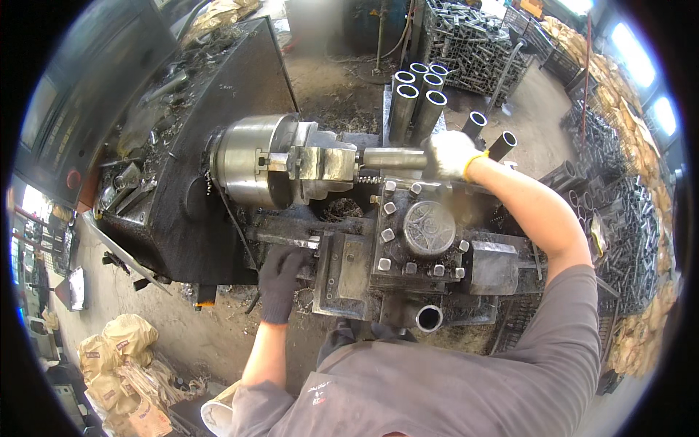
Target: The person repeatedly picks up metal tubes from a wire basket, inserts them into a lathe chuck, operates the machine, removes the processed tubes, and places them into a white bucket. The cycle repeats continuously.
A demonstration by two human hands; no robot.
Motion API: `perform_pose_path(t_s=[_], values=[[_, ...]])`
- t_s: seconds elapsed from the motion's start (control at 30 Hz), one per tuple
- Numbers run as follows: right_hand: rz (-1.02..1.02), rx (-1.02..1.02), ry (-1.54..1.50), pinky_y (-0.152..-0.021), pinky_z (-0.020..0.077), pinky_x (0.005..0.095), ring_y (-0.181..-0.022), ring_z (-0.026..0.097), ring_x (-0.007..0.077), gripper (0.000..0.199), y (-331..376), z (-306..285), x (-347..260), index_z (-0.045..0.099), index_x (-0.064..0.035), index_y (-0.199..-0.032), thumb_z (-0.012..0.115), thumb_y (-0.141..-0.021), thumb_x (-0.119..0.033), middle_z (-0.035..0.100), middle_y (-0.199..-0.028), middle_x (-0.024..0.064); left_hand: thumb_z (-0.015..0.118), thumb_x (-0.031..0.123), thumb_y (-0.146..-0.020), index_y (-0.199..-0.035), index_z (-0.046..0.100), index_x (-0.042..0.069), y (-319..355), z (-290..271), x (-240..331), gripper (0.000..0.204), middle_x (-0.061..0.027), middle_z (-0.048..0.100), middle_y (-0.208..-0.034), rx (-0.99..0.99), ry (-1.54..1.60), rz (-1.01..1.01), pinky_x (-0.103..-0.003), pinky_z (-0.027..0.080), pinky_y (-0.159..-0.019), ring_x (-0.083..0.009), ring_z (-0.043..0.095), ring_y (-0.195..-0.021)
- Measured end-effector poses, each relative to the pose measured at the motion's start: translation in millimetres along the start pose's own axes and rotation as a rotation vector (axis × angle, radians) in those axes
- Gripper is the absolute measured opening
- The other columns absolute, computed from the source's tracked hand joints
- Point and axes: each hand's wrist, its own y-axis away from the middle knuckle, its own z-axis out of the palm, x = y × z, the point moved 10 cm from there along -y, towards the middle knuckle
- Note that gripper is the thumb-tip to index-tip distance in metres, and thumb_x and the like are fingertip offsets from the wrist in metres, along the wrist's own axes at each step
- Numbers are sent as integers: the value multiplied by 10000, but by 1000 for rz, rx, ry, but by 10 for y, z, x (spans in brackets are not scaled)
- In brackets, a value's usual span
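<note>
In a white glove with a yellow cuff, my right hand (449, 155) is wrapped round the right end of a steel tube (395, 158). The tube lies level, its left end at the jaws (328, 163) of a lathe chuck (255, 160). My left hand (284, 282), in a dark glove, is lower left, by a bright metal bar (291, 240) beside the carriage. Its fingers look curled, but what they grip is hidden. Between my arms sits a square tool post (421, 233) with a round cap and several bolts.
Several steel tubes (428, 113) stand upright behind the tool post. Another tube (429, 318) stands close to my body. The dark headstock (204, 146) fills the left. Metal baskets of parts (473, 44) are at the back and right; paper sacks (120, 357) lie lower left.
</note>
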Motion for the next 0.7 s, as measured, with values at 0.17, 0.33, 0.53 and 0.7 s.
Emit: perform_pose_path(t_s=[0.17, 0.33, 0.53, 0.7], values=[[-150, 35, -241, -813, 594, 481, -863, 752, 395, 437, -126, 500, -10, 762, -20, -971, 831, -759, -395, 762, -930, 227, 639, 465, -1029, -928, 621, 90, 586, -1889, -1066, 389, -26, 614, -805, 719, 251, -17, -364, 545, -678, -202, 609, -706], [-304, -43, -384, -839, 593, 468, -943, 738, 403, 486, -408, 368, -578, 681, 25, -1150, 829, -828, -307, 762, -1023, 224, 490, 665, -1054, -815, 543, 179, 844, -2795, -1666, 544, 6, 516, -688, 941, 742, -289, -411, 498, -656, -172, 449, -566], [-189, -471, -969, -796, 579, 417, -870, 650, 280, 635, -857, 27, -1230, 460, 11, -1485, 690, -910, -133, 717, -1049, 160, 480, 571, -1083, -788, 523, 233, 872, -3022, -1699, 451, 71, 457, -610, 716, 772, -501, -488, 499, -731, -152, 394, -515], [-222, -282, -558, -832, 602, 431, -965, 722, 230, 659, -786, 206, -716, 501, -59, -1535, 718, -920, -150, 747, -1109, 183, 530, 492, -1090, -830, 550, 212, 702, -3218, -1954, 383, 33, 512, -682, 576, 692, -408, -443, 514, -669, -171, 459, -537]])
